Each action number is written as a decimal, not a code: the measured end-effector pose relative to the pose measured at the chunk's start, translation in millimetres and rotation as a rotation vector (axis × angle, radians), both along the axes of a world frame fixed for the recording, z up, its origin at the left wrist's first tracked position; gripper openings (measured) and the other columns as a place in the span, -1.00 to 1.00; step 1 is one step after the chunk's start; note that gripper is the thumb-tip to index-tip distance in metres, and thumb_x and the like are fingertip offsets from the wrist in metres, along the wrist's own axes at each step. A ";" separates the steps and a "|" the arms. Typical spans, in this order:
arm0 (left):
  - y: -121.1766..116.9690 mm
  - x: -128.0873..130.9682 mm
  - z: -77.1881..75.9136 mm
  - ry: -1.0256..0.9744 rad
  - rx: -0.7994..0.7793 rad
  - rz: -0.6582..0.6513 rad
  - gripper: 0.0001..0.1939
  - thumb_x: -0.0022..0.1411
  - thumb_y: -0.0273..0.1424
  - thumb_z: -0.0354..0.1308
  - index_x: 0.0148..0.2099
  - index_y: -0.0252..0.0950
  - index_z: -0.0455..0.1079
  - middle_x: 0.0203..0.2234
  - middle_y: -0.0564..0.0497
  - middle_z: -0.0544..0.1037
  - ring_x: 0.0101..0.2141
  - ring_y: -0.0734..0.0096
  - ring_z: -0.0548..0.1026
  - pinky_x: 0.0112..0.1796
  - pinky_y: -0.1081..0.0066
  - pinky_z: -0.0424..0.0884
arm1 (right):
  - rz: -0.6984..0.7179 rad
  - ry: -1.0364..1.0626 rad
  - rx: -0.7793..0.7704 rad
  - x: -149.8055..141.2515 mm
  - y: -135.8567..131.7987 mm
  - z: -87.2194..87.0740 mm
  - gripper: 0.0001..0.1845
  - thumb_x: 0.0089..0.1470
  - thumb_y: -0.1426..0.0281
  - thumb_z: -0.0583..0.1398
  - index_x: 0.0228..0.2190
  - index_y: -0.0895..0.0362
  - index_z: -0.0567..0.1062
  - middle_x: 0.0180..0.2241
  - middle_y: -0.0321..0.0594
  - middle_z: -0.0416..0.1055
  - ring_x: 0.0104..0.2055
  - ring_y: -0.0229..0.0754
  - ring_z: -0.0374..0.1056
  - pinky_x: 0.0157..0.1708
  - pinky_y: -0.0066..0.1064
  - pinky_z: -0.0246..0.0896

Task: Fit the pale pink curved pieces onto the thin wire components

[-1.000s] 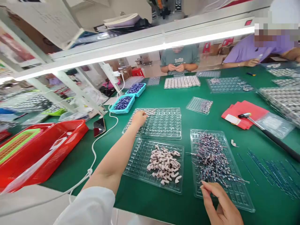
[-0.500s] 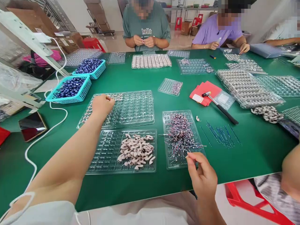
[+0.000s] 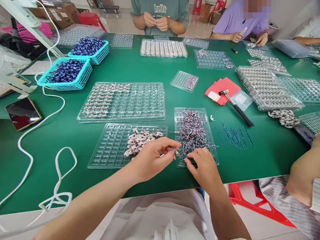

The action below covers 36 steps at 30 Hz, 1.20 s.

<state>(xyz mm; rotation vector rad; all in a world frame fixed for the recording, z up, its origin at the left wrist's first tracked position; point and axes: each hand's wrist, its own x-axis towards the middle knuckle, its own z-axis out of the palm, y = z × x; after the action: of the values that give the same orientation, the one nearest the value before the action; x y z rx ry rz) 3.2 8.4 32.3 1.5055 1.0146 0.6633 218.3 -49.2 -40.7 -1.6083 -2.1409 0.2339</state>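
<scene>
My left hand [image 3: 151, 159] is closed in a pinch on a small pale earbud-shaped shell [image 3: 177, 152] above the gap between two trays. Close beside it, my right hand [image 3: 205, 170] pinches a thin wired part [image 3: 184, 159], its far end hard to make out. Below my right hand lies a clear tray [image 3: 210, 133] with a heap of small wired parts [image 3: 192, 125]. Partly behind my left hand, a heap of pale shells [image 3: 136, 141] rests on another clear tray [image 3: 105, 146]. Farther back, a larger clear tray [image 3: 142, 103] has rows of shells filling its left side.
Two blue baskets [image 3: 83, 75] of dark shiny pieces stand at left, near a phone [image 3: 23, 113] and white cable [image 3: 30, 146]. A hammer [image 3: 237, 110], red packets [image 3: 225, 87] and blue-green strips [image 3: 233, 136] lie at right. Co-workers sit across and to the right.
My left hand has come from the large tray back toward me, beside my right hand. My right hand has moved left to the wired parts. The view has tilted down.
</scene>
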 end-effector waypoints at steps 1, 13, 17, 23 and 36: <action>-1.3 2.2 -4.4 -0.040 -0.088 -0.016 -0.80 0.20 -0.42 0.10 -0.15 -0.33 0.49 -0.36 -0.03 0.55 -0.36 0.40 0.53 -0.31 0.38 0.49 | -0.005 -0.005 -0.003 -0.9 0.4 -1.6 -0.94 0.21 0.45 0.20 -0.33 0.10 0.49 -0.36 -0.21 0.43 -0.25 -0.10 0.28 -0.21 -0.24 0.18; 1.6 -0.5 -41.1 -0.319 -0.401 0.013 -0.87 0.05 -0.42 -0.05 -0.44 -0.32 0.30 -0.65 0.14 0.21 -0.59 0.55 0.08 -0.54 0.44 -0.05 | -0.027 0.081 0.138 -1.3 -5.6 7.2 -0.91 0.18 0.50 0.19 -0.35 0.08 0.42 -0.34 -0.24 0.50 -0.24 -0.14 0.33 -0.18 -0.27 0.14; 0.1 -0.7 -42.6 -0.281 -0.384 0.001 -0.82 0.17 -0.37 -0.04 -0.47 -0.29 0.22 -0.63 0.16 0.11 -0.59 0.54 0.04 -0.54 0.44 -0.07 | -0.001 0.091 0.122 -3.2 -3.8 7.4 -0.88 0.21 0.53 0.17 -0.36 0.08 0.41 -0.40 -0.30 0.49 -0.32 -0.20 0.34 -0.20 -0.29 0.12; 2.4 2.0 -37.5 -0.035 -0.186 0.040 -0.59 0.38 -0.12 -0.04 -0.40 -0.29 0.31 -0.62 0.17 0.13 -0.56 0.50 0.13 -0.51 0.45 0.06 | 0.006 0.079 0.057 1.3 -5.5 0.5 -0.91 0.25 0.50 0.15 -0.24 0.09 0.44 -0.30 -0.24 0.54 -0.25 -0.16 0.39 -0.17 -0.28 0.16; -7.0 8.8 -42.8 0.270 0.222 -0.078 -0.82 0.27 -0.34 0.24 -0.10 -0.25 0.58 -0.49 0.06 0.48 -0.45 0.43 0.41 -0.39 0.45 0.30 | -0.001 0.127 0.046 2.9 -10.2 9.1 -0.84 0.29 0.46 0.16 -0.09 0.09 0.45 -0.27 -0.23 0.56 -0.23 -0.18 0.44 -0.17 -0.29 0.24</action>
<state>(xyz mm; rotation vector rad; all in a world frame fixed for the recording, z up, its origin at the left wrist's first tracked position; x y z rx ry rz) 12.0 1.4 -10.5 1.8567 1.1053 0.5396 221.1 -59.3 -31.5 -1.5268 -2.0349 0.2769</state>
